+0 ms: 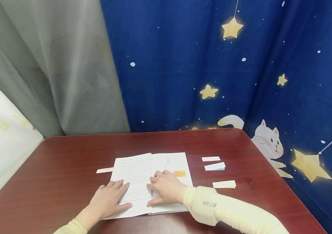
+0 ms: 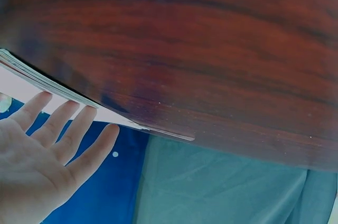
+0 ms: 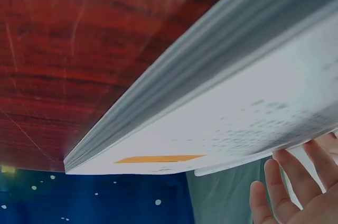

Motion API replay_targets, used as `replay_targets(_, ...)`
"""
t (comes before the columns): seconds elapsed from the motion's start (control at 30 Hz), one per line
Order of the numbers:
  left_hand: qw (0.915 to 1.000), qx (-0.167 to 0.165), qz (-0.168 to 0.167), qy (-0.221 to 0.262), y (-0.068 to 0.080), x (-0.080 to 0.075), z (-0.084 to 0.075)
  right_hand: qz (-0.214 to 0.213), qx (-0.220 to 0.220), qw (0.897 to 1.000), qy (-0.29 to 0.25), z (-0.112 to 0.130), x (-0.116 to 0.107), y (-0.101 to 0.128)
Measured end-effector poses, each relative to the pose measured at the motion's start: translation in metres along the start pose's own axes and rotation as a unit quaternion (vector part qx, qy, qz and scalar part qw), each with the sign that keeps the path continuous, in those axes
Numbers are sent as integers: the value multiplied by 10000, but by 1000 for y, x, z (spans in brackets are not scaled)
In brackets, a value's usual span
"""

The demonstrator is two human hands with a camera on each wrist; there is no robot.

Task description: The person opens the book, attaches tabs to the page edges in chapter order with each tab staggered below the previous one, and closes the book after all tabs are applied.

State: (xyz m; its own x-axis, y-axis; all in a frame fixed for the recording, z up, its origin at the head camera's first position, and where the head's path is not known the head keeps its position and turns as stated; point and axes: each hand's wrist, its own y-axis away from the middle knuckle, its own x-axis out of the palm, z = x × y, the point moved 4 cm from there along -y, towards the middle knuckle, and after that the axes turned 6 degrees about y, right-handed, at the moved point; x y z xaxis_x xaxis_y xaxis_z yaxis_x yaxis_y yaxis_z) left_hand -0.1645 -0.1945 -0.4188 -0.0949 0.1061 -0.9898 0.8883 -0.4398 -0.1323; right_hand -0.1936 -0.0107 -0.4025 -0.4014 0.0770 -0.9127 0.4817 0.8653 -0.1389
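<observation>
An open book (image 1: 136, 167) with printed text lies on the table. Flat on the lower left page rests my left hand (image 1: 108, 199), its fingers spread and its thumb toward the fold. My right hand (image 1: 168, 188) lies on the right page beside the centre fold, fingers stretched to the left. An orange box (image 1: 179, 174) is printed on that page, and part of the text is hidden under the hand. In the left wrist view the fingers of the left hand (image 2: 58, 163) extend over the page. The right wrist view shows the right hand (image 3: 298, 192) by the fold and the thick page edges.
A pale paper strip (image 1: 104, 170) pokes out past the book's left edge. To the right lie a white strip (image 1: 211, 159), a folded strip with blue inside (image 1: 214, 166) and another with a yellow edge (image 1: 223, 184). Curtains (image 1: 166, 81) hang behind the reddish-brown table (image 1: 66, 169).
</observation>
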Motion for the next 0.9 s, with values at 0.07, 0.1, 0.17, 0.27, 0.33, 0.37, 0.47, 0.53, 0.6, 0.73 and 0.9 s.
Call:
replay_targets(0.07, 10000, 9, -33, 3, 0, 0, 0, -82, -41, 9999, 80, 1, -1, 1)
replay_targets(0.1, 10000, 8, -45, 0, 0, 0, 0, -108, -35, 9999, 98, 2, -1, 1)
replay_targets(0.17, 10000, 5, -53, -18, 0, 0, 1, -129, 3, 9999, 108, 2, -1, 2)
replay_targets(0.27, 10000, -4, -48, 0, 0, 0, 1, -127, 32, 9998, 119, 2, -1, 2)
replay_targets(0.33, 10000, -11, -37, 17, 0, 1, 1, -113, 35, 9998, 150, 3, -1, 2)
replay_targets(0.37, 10000, -10, -34, 32, 0, 1, 0, -108, 25, 9998, 177, 3, -1, 2)
replay_targets(0.47, 10000, -1, -23, 45, 1, 2, 0, -121, -53, 9995, 286, 6, -3, 2)
replay_targets(0.53, 10000, 6, -29, 18, 2, 2, 0, -175, -123, 9991, 355, 9, -4, 3)
replay_targets(0.6, 10000, 18, -55, -14, 2, 1, 0, -225, -147, 9988, 399, 10, -4, 3)
replay_targets(0.73, 10000, 2, -36, -4, 2, 0, 0, -265, -108, 9989, 385, 11, -5, 4)
replay_targets(0.9, 9999, -63, 65, 46, 2, -1, 0, -301, -160, 9987, 374, 12, -6, 5)
